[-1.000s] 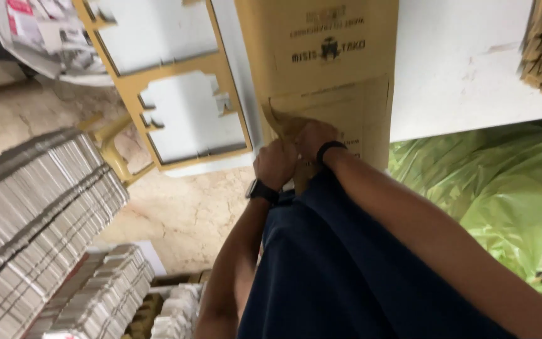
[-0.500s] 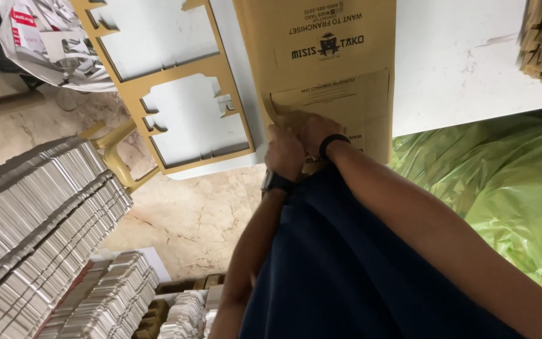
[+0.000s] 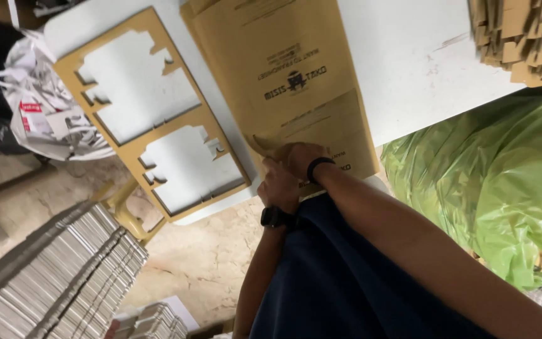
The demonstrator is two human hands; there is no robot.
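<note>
- Where the floor shows at the far left, stacks of flat grey sheets (image 3: 45, 276) are seen packed on edge; they are well apart from both hands.
- On the white table (image 3: 421, 75), left of the hands, a leftover cardboard frame (image 3: 152, 119) with two shaped openings cut out of it is laid flat; it is touched by neither hand.
- Behind that frame, at the table's left end, a heap of crumpled white paper scraps (image 3: 51, 119) is piled.
- At the middle, the left hand (image 3: 280, 185), with a dark watch on its wrist, is pressed against the near edge of a flat brown cardboard sheet (image 3: 290, 75); its fingers are curled close, and the grip is largely hidden, so whether anything is pinched cannot be told.
- Just beside it, the right hand (image 3: 302, 160), with a black band on the wrist, is closed on the sheet's near left corner, where a small flap is lifted between fingers and thumb.
- The sheet lies flat on the table, its near end reaching the table edge. It is judged light and thin, stiff enough to stay flat yet easily creased or torn along its cuts, so a hold at a corner or edge, with the flat supported, is judged best.
- At the right, green plastic sheeting (image 3: 490, 188) is bunched below the table, and a stack of cut cardboard pieces (image 3: 522, 37) is kept on the table's far right corner.
</note>
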